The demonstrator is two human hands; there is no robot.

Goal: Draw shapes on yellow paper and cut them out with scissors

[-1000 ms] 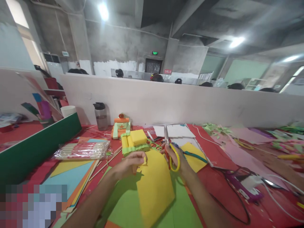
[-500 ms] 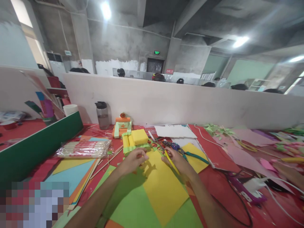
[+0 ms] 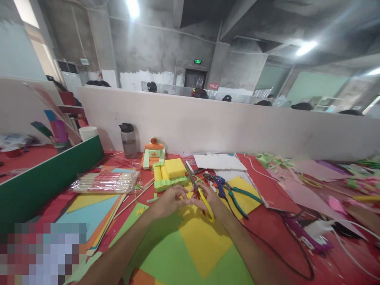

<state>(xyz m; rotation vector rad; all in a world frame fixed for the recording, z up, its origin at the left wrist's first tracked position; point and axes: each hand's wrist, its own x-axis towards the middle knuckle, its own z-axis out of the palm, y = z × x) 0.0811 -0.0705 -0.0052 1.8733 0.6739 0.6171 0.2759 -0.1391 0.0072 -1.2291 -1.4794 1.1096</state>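
My right hand (image 3: pixel 210 198) is closed on a pair of scissors (image 3: pixel 208 208) with yellow handles; the blades point up and away to the left. My left hand (image 3: pixel 170 202) has its fingers curled in, its fingertips meeting those of the right hand. Whatever is between them is too small to make out. Below both hands lies a yellow sheet of paper (image 3: pixel 204 245) on a larger green sheet (image 3: pixel 160 249). Just beyond the left hand stands a yellow and green paper model (image 3: pixel 170 174) with rolled tubes and a box-shaped top.
Behind it stand an orange and green paper model (image 3: pixel 153 154) and a water bottle (image 3: pixel 128 142). Pliers (image 3: pixel 240 194) and a blue glue gun (image 3: pixel 219 185) with a trailing cord lie right. Bagged sticks (image 3: pixel 105 183) and coloured paper (image 3: pixel 92 217) are left. A white partition (image 3: pixel 190 122) closes the back.
My hands have come together, fingertips meeting. The scissors have turned in my right hand, blades now raised and plain to see. The pliers and glue gun are less covered.
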